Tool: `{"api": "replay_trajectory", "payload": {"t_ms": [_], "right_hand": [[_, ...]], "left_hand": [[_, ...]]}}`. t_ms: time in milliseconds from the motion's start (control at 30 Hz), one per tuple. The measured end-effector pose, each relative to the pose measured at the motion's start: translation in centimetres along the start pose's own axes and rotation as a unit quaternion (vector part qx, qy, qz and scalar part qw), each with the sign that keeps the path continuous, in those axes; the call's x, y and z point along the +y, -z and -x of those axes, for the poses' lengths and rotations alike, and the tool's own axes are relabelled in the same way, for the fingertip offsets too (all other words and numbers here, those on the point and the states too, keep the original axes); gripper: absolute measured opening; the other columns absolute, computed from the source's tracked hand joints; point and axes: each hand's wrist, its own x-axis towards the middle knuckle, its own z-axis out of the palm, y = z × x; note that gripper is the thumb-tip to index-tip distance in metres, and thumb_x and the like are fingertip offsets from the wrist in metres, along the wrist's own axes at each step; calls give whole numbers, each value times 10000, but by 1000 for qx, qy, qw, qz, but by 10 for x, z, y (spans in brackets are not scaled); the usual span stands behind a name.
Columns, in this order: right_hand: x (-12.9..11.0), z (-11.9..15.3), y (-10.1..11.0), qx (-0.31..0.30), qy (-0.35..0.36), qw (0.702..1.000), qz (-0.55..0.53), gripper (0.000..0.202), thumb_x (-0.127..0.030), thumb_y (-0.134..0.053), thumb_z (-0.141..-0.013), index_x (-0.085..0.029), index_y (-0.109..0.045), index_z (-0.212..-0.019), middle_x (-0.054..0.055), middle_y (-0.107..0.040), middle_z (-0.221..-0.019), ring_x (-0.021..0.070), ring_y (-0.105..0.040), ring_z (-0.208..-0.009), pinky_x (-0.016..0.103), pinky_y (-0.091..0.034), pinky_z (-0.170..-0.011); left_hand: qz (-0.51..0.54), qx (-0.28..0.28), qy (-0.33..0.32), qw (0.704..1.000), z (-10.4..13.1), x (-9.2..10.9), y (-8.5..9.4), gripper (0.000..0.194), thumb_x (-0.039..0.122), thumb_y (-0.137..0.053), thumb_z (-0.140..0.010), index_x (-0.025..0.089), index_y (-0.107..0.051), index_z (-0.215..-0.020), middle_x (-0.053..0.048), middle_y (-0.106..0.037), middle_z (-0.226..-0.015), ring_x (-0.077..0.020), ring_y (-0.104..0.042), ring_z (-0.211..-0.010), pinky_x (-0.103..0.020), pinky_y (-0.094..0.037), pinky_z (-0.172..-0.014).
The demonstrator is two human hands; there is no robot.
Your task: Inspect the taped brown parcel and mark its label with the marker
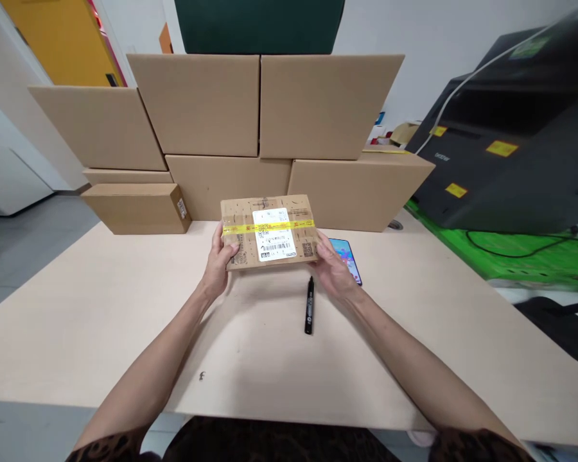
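Observation:
Between my two hands is a flat brown cardboard package [241, 212], tilted so its top face shows. A white shipping label [275, 237] is stuck on that face, and a strip of yellow tape runs across it. My left hand [216, 262] grips the package's left edge, thumb on top. On the opposite edge my right hand [334, 266] is closed round the lower right corner. A black marker pen [309, 307] lies on the table just below the package. Partly hidden behind my right hand, a smartphone [349, 256] rests with its screen lit.
Large cardboard boxes [207, 106] are stacked along the table's [125, 333] far side, a dark green box [260, 25] above them. At the left stands a smaller carton [139, 208]. A big dark printer box [486, 135] sits on a green surface [520, 256] to the right.

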Motion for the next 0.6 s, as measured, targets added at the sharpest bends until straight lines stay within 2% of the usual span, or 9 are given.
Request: {"api": "replay_trajectory", "payload": {"t_ms": [133, 267, 367, 433, 600], "right_hand": [[-6, -3, -1, -16, -65, 997, -40, 593, -507, -879, -710, -289, -709, -1234, 65, -816, -1352, 364, -701, -1372, 502, -595, -1121], [-10, -1, -1, -28, -54, 998, -19, 595, -461, -848, -718, -277, -713, -1267, 72, -842, -1287, 360, -746, -1306, 489, -609, -1098], [-13, 0, 0, -20, -48, 998, -22, 623, -452, -829, -724, -277, -704, -1308, 71, -843, -1282, 360, -747, -1301, 499, -604, -1104], [-15, 1, 2, -32, -55, 998, -22, 685, -414, -842, -709, -285, -680, -1363, 70, -828, -1325, 361, -750, -1293, 509, -607, -1095], [-24, 5, 4, -91, -44, 995, 15, 884, -345, -901, -685, -342, -576, -1507, 63, -727, -1524, 345, -736, -1314, 516, -589, -1114]], "left_hand": [[-19, -27, -11, 999, 5, 1, 1, 959, 492, -891, -757, 314, -479, -1604, -109, -538, -1687, -363, -508, -1569, -502, -467, -1270], [-35, -46, -9, 998, 10, 4, -1, 923, 546, -887, -782, 320, -499, -1588, -106, -518, -1706, -354, -459, -1608, -496, -447, -1288], [-37, -67, 1, 997, 11, 8, -2, 919, 624, -870, -811, 329, -482, -1590, -120, -541, -1683, -361, -518, -1566, -506, -511, -1231], [-25, -68, 18, 997, 10, 10, -2, 961, 659, -893, -774, 324, -486, -1578, -138, -582, -1643, -381, -585, -1502, -513, -569, -1165], [12, -35, 90, 995, 11, 15, -4, 1006, 658, -930, -682, 206, -551, -1497, -190, -727, -1434, -423, -720, -1306, -534, -639, -1034]]}}
